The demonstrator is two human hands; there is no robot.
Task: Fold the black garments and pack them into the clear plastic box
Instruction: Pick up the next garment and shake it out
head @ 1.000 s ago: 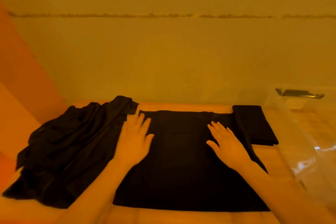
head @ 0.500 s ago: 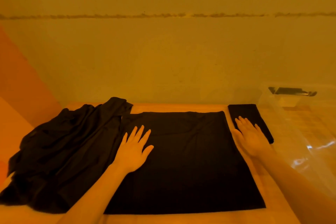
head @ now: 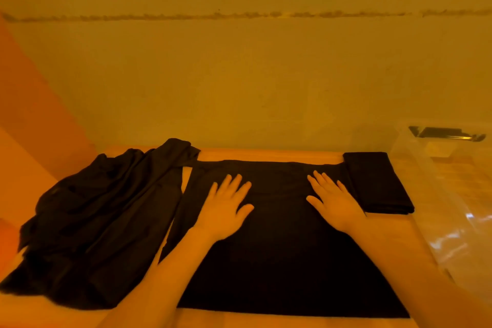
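- You are in the smoothing part of the fold: the flat garment (head: 279, 242) lies spread on the table (head: 266, 153), and both your hands press on its far half.
- Your left hand (head: 226, 208) lies palm down on the flat garment's left part, fingers straight and spread, gripping nothing.
- Your right hand (head: 332, 201) lies palm down on the flat garment's right part, fingers straight as well, nothing pinched.
- A folded garment (head: 378, 181) sits touching the flat garment's far right corner, just beside your right hand.
- A loose pile (head: 93, 221) of black cloth lies to the left of the flat garment, overlapping its left edge; how many pieces it holds cannot be told.
- The clear box (head: 452, 194) stands to the right of the flat garment, beyond the folded garment. Whether any garment is inside it yet cannot be made out.
- By my judgement the task is early: one piece folded, one half worked, the pile untouched, nothing clearly packed.
- The next move likely calls for you to curl your fingers under one edge of the flat garment and carry it across, keeping the edges square so the fold matches the folded garment.
- Mind the loose pile's overlap: lifting the left edge could drag it along.
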